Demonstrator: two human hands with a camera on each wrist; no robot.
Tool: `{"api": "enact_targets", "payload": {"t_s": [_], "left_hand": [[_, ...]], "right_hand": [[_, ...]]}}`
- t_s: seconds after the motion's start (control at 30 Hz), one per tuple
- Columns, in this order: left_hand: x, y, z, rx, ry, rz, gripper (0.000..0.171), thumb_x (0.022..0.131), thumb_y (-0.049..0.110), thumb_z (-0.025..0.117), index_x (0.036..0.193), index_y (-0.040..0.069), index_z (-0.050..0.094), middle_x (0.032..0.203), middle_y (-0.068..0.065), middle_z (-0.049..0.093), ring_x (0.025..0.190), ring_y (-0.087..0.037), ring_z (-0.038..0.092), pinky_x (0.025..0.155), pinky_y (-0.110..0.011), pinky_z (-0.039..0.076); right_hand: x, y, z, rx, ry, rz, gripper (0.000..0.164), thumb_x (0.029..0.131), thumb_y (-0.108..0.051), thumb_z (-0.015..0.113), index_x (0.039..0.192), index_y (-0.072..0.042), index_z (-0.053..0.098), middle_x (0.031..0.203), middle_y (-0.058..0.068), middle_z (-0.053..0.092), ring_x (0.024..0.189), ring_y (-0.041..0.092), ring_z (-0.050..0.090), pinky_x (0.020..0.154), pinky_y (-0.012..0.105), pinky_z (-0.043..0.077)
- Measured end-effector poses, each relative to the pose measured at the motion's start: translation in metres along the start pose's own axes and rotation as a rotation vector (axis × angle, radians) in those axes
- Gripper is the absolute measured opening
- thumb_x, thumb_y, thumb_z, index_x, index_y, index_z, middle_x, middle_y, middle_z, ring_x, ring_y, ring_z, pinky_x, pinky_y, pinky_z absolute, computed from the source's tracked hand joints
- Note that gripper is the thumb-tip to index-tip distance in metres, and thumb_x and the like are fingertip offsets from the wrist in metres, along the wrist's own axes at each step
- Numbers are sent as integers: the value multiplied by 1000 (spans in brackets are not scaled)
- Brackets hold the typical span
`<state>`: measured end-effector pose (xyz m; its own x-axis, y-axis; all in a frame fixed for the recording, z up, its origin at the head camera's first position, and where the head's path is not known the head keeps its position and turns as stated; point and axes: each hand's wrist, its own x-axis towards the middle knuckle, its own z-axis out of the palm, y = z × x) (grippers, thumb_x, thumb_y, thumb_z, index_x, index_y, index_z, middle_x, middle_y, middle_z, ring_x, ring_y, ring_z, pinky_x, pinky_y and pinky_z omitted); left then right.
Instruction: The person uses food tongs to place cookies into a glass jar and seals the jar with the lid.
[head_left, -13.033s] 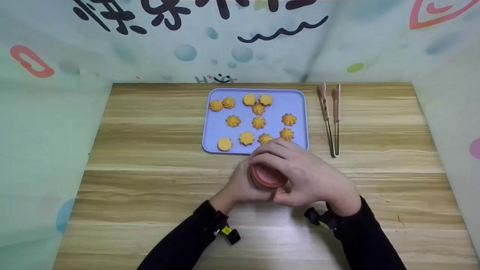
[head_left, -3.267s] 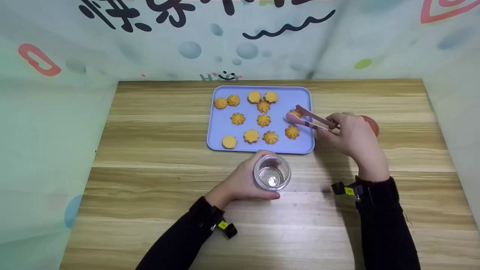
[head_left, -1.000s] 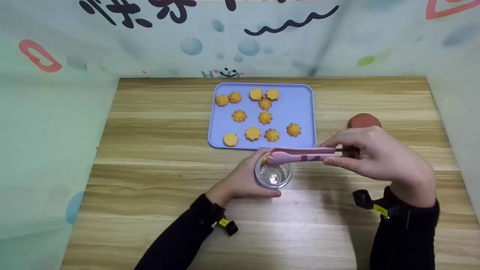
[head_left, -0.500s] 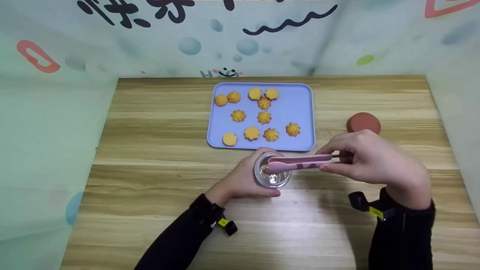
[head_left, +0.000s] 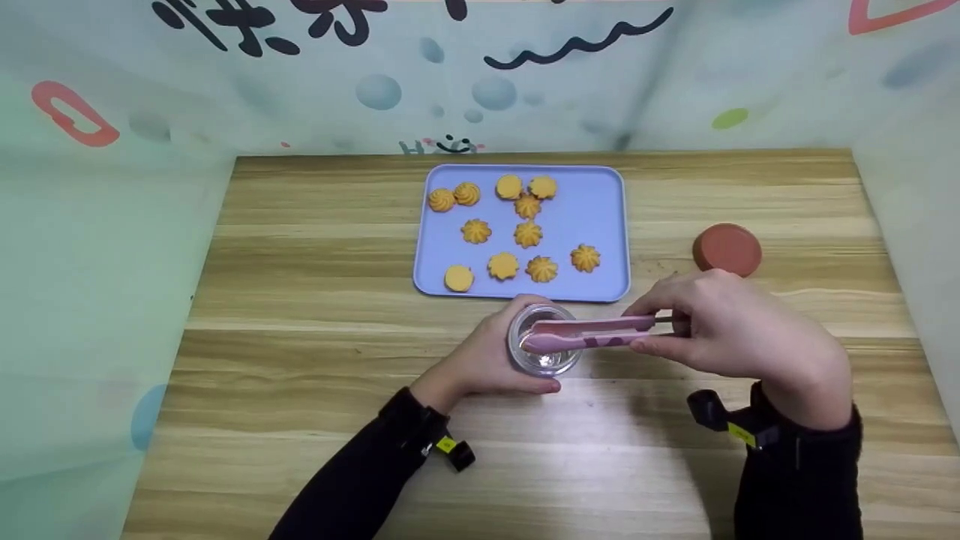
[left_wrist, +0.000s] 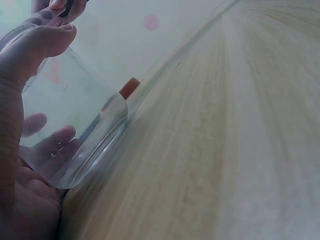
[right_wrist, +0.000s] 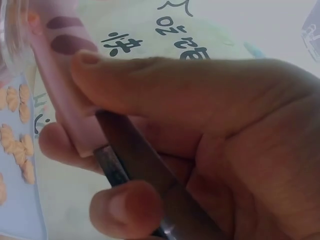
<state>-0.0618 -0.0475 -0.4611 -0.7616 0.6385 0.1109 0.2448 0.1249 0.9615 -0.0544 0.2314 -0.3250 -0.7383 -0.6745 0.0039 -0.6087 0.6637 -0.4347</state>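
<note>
My left hand (head_left: 480, 364) wraps round a clear jar (head_left: 546, 366), which has no lid on; the left wrist view shows the transparent wall of the jar (left_wrist: 75, 95) with fingers behind it. With thumb and fingers, my right hand (head_left: 750, 330) squeezes a pair of pink food tongs (head_left: 592, 341). Their tips reach inside the mouth of the jar, and any cookie between them is hidden. In the right wrist view the thumb presses the pink arm of the tongs (right_wrist: 75, 110). Beyond the jar, several golden cookies (head_left: 528, 234) lie on a lilac tray (head_left: 596, 202).
A round reddish-brown lid (head_left: 727, 247) lies on the wooden table (head_left: 315, 300), right of the tray and just past my right hand. A patterned cloth wall (head_left: 300, 112) stands along the table's back edge and sides.
Earlier the jar was covered; its lid now lies at right. The tongs took a cookie from the tray's right side, brought it over the jar, and have since sunk lower into its mouth.
</note>
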Motion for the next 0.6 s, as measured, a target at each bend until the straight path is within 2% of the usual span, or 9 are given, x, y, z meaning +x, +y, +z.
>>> {"api": "enact_targets", "payload": {"t_s": [0.2, 0.43, 0.6], "left_hand": [[-1, 0, 0, 2, -5, -27, 89, 59, 37, 90, 132, 29, 39, 125, 8, 57, 113, -7, 57, 103, -27, 46], [-1, 5, -2, 25, -15, -35, 90, 60, 30, 91, 132, 26, 39, 125, -5, 60, 113, -9, 58, 103, -28, 46], [-2, 7, -2, 41, -18, -32, 89, 60, 30, 91, 132, 27, 39, 127, -1, 58, 116, -9, 57, 105, -27, 45]], "right_hand": [[0, -2, 0, 0, 8, 7, 22, 80, -36, 75, 101, -28, 70, 86, -17, 66, 57, -4, 48, 55, 15, 43], [0, -1, -1, 24, 13, 22, 25, 80, -38, 75, 103, -29, 68, 84, -19, 62, 56, -3, 49, 53, 14, 42], [0, 0, -3, 29, 35, 2, 26, 83, -42, 71, 105, -29, 67, 85, -18, 61, 58, -2, 49, 54, 14, 42]]}}
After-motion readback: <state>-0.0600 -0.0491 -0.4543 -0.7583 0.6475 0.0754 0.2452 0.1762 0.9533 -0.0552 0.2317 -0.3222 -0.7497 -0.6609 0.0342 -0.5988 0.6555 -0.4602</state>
